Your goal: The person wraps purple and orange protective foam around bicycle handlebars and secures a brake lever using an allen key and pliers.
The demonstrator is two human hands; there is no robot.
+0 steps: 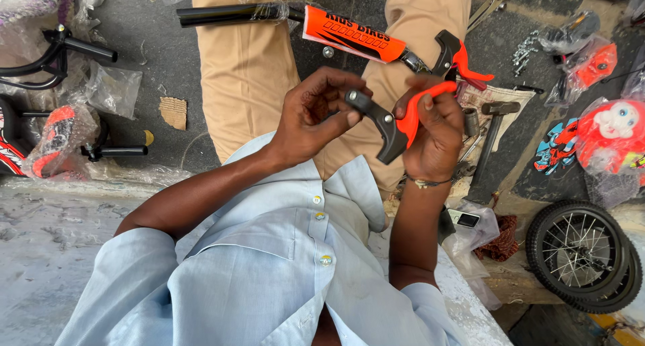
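A dark, gritty floor (161, 64) spreads out under the seated person, strewn with bicycle parts in clear plastic wrap, with a pale concrete ledge (47, 238) along the lower left. Two small spoked wheels (581, 252) lie stacked at the lower right, a hammer (494, 127) with a dark head lies beside the right knee, and a red toy face in plastic (615, 134) sits further right. A scrap of cardboard (174, 111) lies on the floor to the left of the tan trousers.

Across the person's lap rests a black handlebar (232, 13) carrying an orange pad (353, 34) with black print. At the bar's right end a brake lever (457, 60) is already mounted, black at the clamp and orange at the blade.

Held up between both hands, above the lap and just below that handlebar, is a second brake lever (393, 124). It has a black body that bends like an elbow, with a small silver bolt at its upper left end, and a bright orange blade that curves up and to the right. The left hand (316, 114) pinches the black end at the bolt between thumb and fingertips. The right hand (437, 134) is wrapped round the orange blade, fingers curled over it, with a thin bracelet at the wrist.
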